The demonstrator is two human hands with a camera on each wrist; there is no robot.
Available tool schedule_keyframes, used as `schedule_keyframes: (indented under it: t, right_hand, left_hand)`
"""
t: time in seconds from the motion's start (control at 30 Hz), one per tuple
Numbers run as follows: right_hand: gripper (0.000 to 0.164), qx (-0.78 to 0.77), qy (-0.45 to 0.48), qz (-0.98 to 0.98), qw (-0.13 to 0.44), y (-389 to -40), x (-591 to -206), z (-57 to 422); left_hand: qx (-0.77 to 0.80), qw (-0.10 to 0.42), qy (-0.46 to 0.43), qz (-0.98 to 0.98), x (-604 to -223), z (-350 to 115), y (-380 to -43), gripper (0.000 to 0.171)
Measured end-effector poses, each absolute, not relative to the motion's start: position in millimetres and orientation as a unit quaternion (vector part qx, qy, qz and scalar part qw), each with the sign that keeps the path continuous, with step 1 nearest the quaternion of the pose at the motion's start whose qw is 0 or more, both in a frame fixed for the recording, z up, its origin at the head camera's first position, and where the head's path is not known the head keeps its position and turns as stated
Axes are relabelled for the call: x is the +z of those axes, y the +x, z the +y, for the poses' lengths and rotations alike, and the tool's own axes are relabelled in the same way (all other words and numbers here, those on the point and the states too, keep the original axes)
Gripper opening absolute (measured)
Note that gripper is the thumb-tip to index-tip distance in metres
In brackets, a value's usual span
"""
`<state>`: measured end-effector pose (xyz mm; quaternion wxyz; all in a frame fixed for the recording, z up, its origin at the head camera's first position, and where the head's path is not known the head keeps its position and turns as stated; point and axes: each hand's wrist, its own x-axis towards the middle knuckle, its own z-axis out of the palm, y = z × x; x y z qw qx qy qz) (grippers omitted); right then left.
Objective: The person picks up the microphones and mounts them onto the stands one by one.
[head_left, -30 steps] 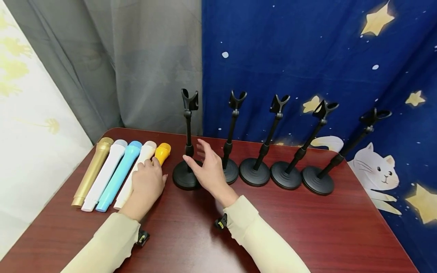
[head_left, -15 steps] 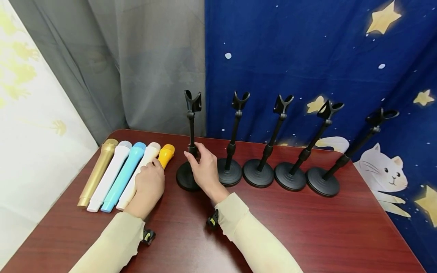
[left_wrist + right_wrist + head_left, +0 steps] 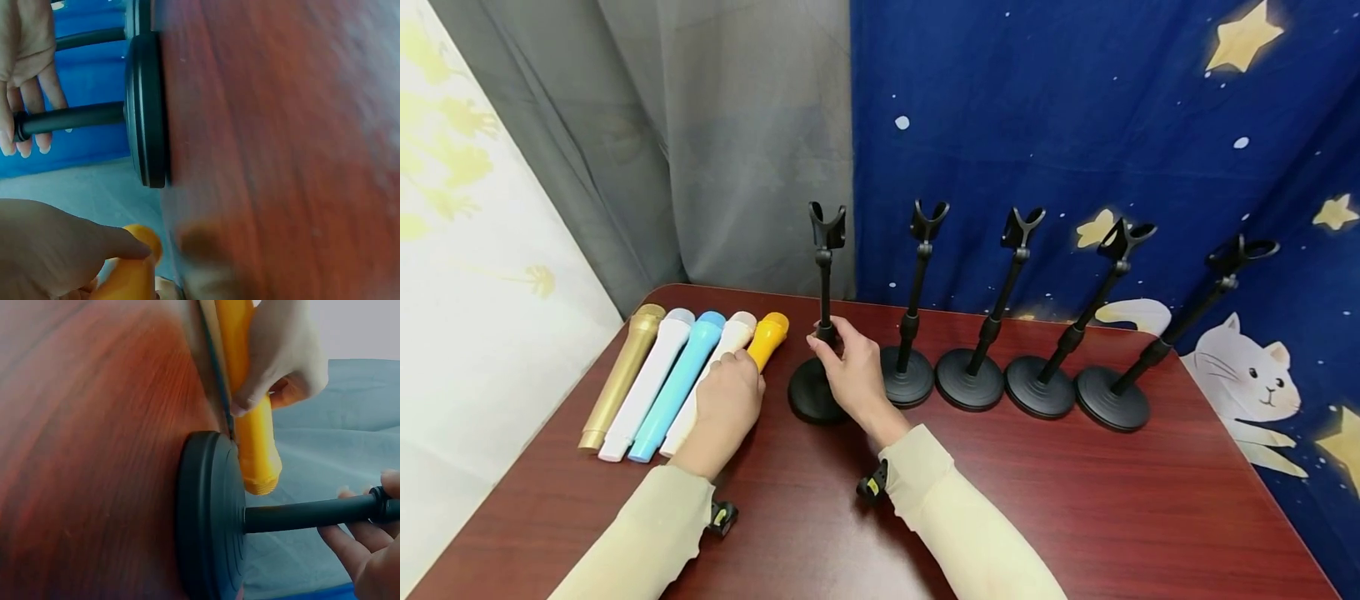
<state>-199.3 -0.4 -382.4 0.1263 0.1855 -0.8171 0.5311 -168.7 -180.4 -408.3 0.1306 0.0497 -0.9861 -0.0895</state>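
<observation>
The main change is at the right hand [image 3: 857, 371]: a second ago its thumb and fingers are spread wide beside the leftmost black stand [image 3: 825, 292], and now they are curled round that stand's pole at the collar [image 3: 379, 503]. Both wrist views bear this out, with the thumb on one side of the pole and fingers on the other. The stand is upright, its round base on the table [image 3: 805, 500]. The left hand [image 3: 727, 396] keeps its grip on the yellow microphone [image 3: 769, 337], thumb and fingers clamped about its body. That microphone is at the right end of the row, beside the cream microphone [image 3: 685, 419] and left of the held stand. Its head shows a touch higher against its neighbour than half a second ago, so it may be starting to lift; whether it is off the table, I cannot tell. The gold, white and blue microphones [image 3: 677, 387] lie as before, and the four other stands [image 3: 968, 383] keep their places to the right. As I judge it, reaching has given way to two-handed work, with the stand steadied and the microphone in hand, the two near each other but apart.
</observation>
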Motion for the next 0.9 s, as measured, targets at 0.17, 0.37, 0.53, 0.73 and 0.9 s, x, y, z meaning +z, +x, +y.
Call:
schedule_keyframes:
  t: [0.17,0.37,0.53,0.73,0.9]
  right_hand:
    - [0.022,0.559,0.212,-0.794,0.112,-193.0,-381.1,6.5]
    - [0.024,0.580,0.267,-0.765,0.090,-180.9,-376.5,17.8]
    - [0.018,0.640,0.296,-0.706,0.064,-170.0,-372.5,25.7]
    - [0.016,0.702,0.317,-0.633,0.070,-159.1,-367.9,34.4]
    - [0.030,0.756,0.276,-0.593,0.044,-150.7,-364.3,44.6]
  left_hand:
    - [-0.118,0.150,0.057,-0.980,-407.4,-178.8,-168.4,0.035]
    - [-0.173,0.175,0.067,-0.967,-405.8,-174.6,-165.7,0.041]
    - [-0.256,0.163,0.066,-0.950,-401.6,-168.4,-165.5,0.050]
    - [-0.325,0.155,0.088,-0.929,-397.0,-160.1,-164.3,0.052]
    - [-0.365,0.156,0.091,-0.913,-388.7,-153.5,-160.4,0.055]
